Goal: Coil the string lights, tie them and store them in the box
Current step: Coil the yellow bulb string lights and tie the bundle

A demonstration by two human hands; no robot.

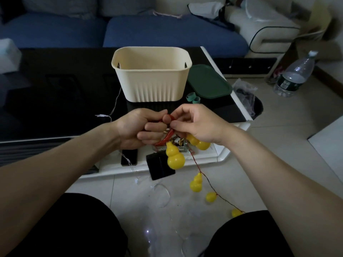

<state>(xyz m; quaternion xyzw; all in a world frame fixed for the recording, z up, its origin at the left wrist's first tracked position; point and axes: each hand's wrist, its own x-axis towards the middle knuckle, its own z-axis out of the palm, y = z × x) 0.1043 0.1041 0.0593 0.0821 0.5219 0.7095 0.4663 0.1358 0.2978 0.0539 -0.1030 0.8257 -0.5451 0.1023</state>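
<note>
A string of yellow gourd-shaped lights (175,156) on a thin red wire hangs from my hands and trails down to the floor (196,184). My left hand (139,127) grips the bunched lights together with a red strap (166,140). My right hand (194,121) pinches the upper end of that red strap just above the bunch. The cream ribbed box (151,80) stands open on the black table (55,89), right behind my hands. What lies inside the box is hidden.
A dark green lid (208,82) lies right of the box, with green tape loops (193,98) beside it. A clear-wire light string (115,106) runs over the table and floor. A black block (160,166), a phone (129,157) and a water bottle (295,75) are nearby.
</note>
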